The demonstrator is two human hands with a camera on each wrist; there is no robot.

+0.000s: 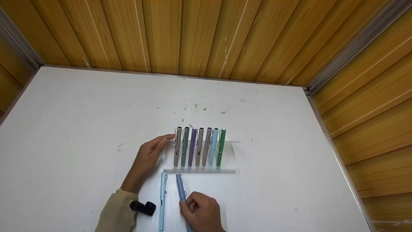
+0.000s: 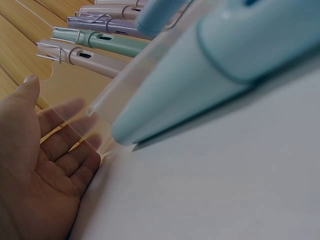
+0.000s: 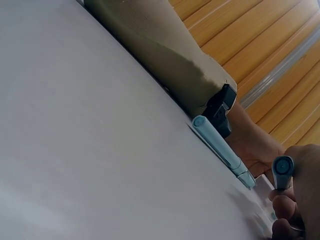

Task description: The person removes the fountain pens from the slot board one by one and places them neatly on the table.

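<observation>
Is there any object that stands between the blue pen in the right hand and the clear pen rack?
Nothing visible does: in the head view, the blue pen points toward the front lip of the clear pen rack. The loose light blue pen lies to its left, outside that path.

On the left arm a sleeve (image 1: 116, 211) is worn, of plain beige-khaki cloth, rather loose, with soft wrinkles near its cuff (image 1: 129, 194). In the head view, at 3 o'clock from this sleeve, there sits 1 small black camera (image 1: 143, 207), made of 2 blocky parts with rounded corners. The left hand (image 1: 151, 154) and the right hand (image 1: 202, 209) are both bare.
</observation>
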